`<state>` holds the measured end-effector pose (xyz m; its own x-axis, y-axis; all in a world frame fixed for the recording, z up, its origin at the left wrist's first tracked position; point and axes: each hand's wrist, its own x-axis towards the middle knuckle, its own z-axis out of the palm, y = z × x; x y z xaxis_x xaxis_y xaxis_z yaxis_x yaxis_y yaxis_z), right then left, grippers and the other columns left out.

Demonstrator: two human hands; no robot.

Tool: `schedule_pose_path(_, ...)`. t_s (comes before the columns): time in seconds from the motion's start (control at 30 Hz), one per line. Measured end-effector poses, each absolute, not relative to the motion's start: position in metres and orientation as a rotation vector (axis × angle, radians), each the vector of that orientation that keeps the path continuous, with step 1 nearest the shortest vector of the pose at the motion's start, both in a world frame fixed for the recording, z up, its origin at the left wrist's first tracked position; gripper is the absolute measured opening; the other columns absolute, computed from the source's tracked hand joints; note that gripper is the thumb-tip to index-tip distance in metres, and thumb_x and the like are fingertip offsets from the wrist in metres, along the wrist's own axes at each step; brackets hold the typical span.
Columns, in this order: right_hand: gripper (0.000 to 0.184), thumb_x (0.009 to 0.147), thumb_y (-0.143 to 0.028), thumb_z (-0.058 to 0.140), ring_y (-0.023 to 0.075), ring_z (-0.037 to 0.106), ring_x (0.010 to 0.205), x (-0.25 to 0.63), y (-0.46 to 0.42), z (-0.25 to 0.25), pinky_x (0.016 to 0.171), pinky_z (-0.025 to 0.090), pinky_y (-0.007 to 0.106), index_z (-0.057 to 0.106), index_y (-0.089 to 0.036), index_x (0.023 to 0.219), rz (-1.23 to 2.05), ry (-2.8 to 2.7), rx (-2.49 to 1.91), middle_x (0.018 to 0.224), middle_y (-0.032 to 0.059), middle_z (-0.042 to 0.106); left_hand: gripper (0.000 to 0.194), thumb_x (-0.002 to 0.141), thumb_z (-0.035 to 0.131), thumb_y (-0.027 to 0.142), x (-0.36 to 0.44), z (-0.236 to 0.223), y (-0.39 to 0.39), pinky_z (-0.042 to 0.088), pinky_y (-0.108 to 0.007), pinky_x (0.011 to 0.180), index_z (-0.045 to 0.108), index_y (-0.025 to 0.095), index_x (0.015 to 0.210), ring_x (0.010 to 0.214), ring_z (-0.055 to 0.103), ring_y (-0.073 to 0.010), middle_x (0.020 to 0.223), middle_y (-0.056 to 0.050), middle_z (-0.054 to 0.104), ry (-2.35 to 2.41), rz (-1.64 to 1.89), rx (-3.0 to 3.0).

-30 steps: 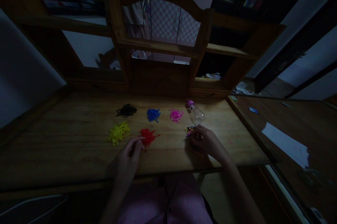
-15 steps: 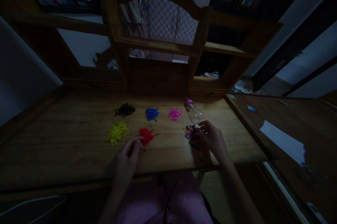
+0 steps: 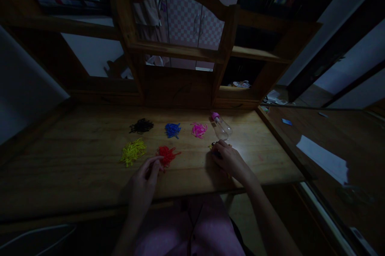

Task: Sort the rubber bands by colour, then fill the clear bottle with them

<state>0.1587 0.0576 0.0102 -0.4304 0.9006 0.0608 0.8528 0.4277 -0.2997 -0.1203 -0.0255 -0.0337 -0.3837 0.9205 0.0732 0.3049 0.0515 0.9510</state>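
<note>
My left hand (image 3: 144,175) rests at the near-left edge of a pile of red rubber bands (image 3: 167,155), thumb and forefinger pinched together; what lies between them is too dark to tell. Over a mixed-colour pile of rubber bands (image 3: 211,147) is my right hand (image 3: 230,161). Its fingers are bent down and closed into that pile, covering most of it, and the fingertips are hidden. Yellow rubber bands (image 3: 134,151) lie left of the red ones. Farther back are black (image 3: 141,126), blue (image 3: 172,130) and pink (image 3: 199,129) piles.
A clear bottle with a pink cap (image 3: 221,128) lies on the wooden desk (image 3: 99,159), just beyond my right hand. A wooden shelf unit (image 3: 180,85) stands along the back. To the right, white paper (image 3: 323,161) lies on a lower brown surface. The room is dim.
My right hand has moved left and down onto the mixed pile, now hiding most of it. The left hand stays at the red pile. The view has shifted slightly.
</note>
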Motion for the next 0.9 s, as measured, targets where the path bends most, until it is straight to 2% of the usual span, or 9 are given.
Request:
schedule_pose_path(0.17, 0.005, 0.089, -0.024, 0.056, 0.0155, 0.060, 0.077, 0.154, 0.064, 0.013, 0.065, 0.035, 0.025, 0.059, -0.019, 0.091, 0.237, -2.556, -1.615, 0.101, 0.0058, 0.060, 0.031, 0.088, 0.050, 0.043, -0.120, -0.034, -0.026, 0.046, -0.025, 0.070, 0.065, 0.019, 0.102, 0.075, 0.060, -0.0178, 0.078, -0.002, 0.064, 1.760, 1.334, 1.223)
schedule_pose_path(0.3, 0.005, 0.088, -0.023, 0.056, 0.0154, 0.059, 0.077, 0.154, 0.066, 0.010, 0.064, 0.036, 0.026, 0.058, -0.019, 0.089, 0.257, -2.512, -1.559, 0.097, 0.0054, 0.061, 0.033, 0.088, 0.050, 0.044, -0.120, -0.033, -0.026, 0.046, -0.026, 0.070, 0.065, 0.019, 0.103, 0.075, 0.060, -0.0180, 0.078, -0.002, 0.065, 1.775, 1.331, 1.230)
schedule_pose_path(0.43, 0.006, 0.085, -0.020, 0.058, 0.0136, 0.058, 0.075, 0.155, 0.067, 0.012, 0.065, 0.039, 0.024, 0.058, -0.019, 0.090, 0.509, -2.273, -1.401, 0.089, 0.0024, 0.062, 0.035, 0.087, 0.050, 0.045, -0.120, -0.034, -0.025, 0.047, -0.026, 0.070, 0.065, 0.018, 0.104, 0.076, 0.061, -0.0184, 0.081, -0.003, 0.066, 1.770, 1.327, 1.238)
schedule_pose_path(0.6, 0.007, 0.086, -0.022, 0.055, 0.0131, 0.060, 0.077, 0.138, 0.084, 0.028, 0.066, 0.043, 0.023, 0.059, -0.017, 0.087, 0.862, -2.024, -1.104, 0.085, 0.0031, 0.065, 0.032, 0.088, 0.050, 0.044, -0.122, -0.037, -0.024, 0.046, -0.025, 0.071, 0.065, 0.020, 0.101, 0.076, 0.060, -0.0176, 0.079, -0.002, 0.064, 1.751, 1.339, 1.242)
schedule_pose_path(0.77, 0.012, 0.083, -0.026, 0.057, 0.0125, 0.063, 0.067, 0.093, 0.130, 0.025, 0.061, 0.046, 0.021, 0.059, -0.015, 0.079, 1.236, -1.921, -0.995, 0.073, 0.0033, 0.067, 0.032, 0.087, 0.052, 0.045, -0.122, -0.039, -0.024, 0.046, -0.025, 0.068, 0.066, 0.019, 0.101, 0.073, 0.060, -0.0181, 0.077, -0.002, 0.064, 1.766, 1.345, 1.244)
schedule_pose_path(0.9, 0.016, 0.082, -0.022, 0.056, 0.0096, 0.059, 0.057, 0.060, 0.162, 0.008, 0.054, 0.042, 0.018, 0.066, -0.012, 0.073, 1.244, -2.081, -1.101, 0.066, 0.0025, 0.068, 0.031, 0.087, 0.051, 0.044, -0.121, -0.039, -0.024, 0.046, -0.026, 0.068, 0.065, 0.019, 0.099, 0.073, 0.060, -0.0177, 0.078, -0.002, 0.064, 1.749, 1.365, 1.239)
